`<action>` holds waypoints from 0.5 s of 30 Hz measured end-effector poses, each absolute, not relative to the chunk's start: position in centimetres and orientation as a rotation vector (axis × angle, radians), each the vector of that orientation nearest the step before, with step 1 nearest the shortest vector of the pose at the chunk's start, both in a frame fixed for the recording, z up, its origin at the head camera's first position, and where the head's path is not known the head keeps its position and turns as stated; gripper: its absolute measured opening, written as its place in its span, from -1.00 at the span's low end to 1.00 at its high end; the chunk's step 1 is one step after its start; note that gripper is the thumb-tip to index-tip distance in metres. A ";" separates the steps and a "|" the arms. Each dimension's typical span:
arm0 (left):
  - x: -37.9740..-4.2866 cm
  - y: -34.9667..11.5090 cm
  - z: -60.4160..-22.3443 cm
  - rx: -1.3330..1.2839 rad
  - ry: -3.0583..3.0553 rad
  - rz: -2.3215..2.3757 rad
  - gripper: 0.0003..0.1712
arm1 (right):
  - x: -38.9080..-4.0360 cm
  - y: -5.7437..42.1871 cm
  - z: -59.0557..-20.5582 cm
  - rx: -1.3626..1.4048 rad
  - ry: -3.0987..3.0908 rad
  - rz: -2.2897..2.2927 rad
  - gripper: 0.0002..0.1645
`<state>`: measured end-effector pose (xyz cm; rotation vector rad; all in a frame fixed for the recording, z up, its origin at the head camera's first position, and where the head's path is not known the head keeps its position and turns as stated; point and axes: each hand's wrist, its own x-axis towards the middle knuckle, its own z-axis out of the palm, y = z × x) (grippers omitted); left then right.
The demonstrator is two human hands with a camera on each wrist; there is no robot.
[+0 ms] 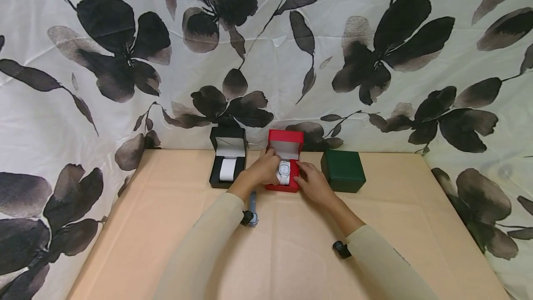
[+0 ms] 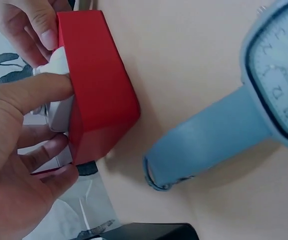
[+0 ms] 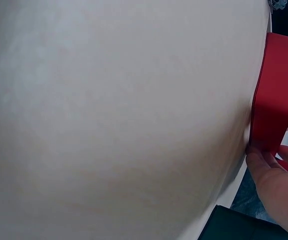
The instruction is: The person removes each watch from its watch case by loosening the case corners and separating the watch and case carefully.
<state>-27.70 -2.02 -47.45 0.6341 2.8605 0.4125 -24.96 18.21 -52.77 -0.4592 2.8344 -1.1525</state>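
Note:
An open red watch box (image 1: 293,177) stands near the table's back edge, its lid upright. Inside lies a white watch (image 1: 284,169) on a white cushion. My left hand (image 1: 263,170) reaches over the box's left side and pinches the watch with its cushion; in the left wrist view the thumb presses against the white cushion (image 2: 60,112) just inside the front wall. With my right hand (image 1: 315,185) I hold the box's right side, the fingers (image 3: 263,165) along the outer wall and the thumb at the rim. Part of the watch is hidden by my left hand.
Left of the red box stands an open black watch box (image 1: 214,177) holding a white cushion. A closed dark green box (image 1: 343,170) is to the right. A blue watch (image 2: 208,135) lies on the table in front, partly behind my left wrist. Floral cloth (image 1: 291,59) hangs behind.

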 end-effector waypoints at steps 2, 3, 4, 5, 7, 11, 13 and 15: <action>-27.7 -2.1 -47.6 0.634 2.865 0.429 -0.41 | -25.0 18.2 -52.8 -0.471 2.842 -1.152 -0.28; -27.7 -2.1 -47.7 0.634 2.867 0.432 -0.40 | -25.0 18.2 -52.9 -0.477 2.846 -1.153 -0.29; -27.8 -2.2 -47.8 0.633 2.869 0.436 -0.39 | -25.0 18.2 -52.9 -0.479 2.847 -1.155 -0.29; -27.8 -2.3 -47.9 0.631 2.869 0.435 -0.37 | -25.0 18.3 -52.9 -0.486 2.849 -1.156 -0.29; -27.8 -2.3 -48.1 0.631 2.874 0.434 -0.35 | -25.0 18.3 -52.8 -0.498 2.854 -1.153 -0.29; -27.8 -2.5 -48.3 0.620 2.879 0.445 -0.32 | -25.1 18.3 -52.8 -0.494 2.847 -1.147 -0.28; -27.8 -2.5 -48.3 0.621 2.882 0.460 -0.30 | -25.1 18.3 -52.7 -0.488 2.843 -1.145 -0.28; -27.7 -2.6 -48.3 0.631 2.889 0.469 -0.29 | -25.2 18.3 -52.7 -0.482 2.838 -1.147 -0.28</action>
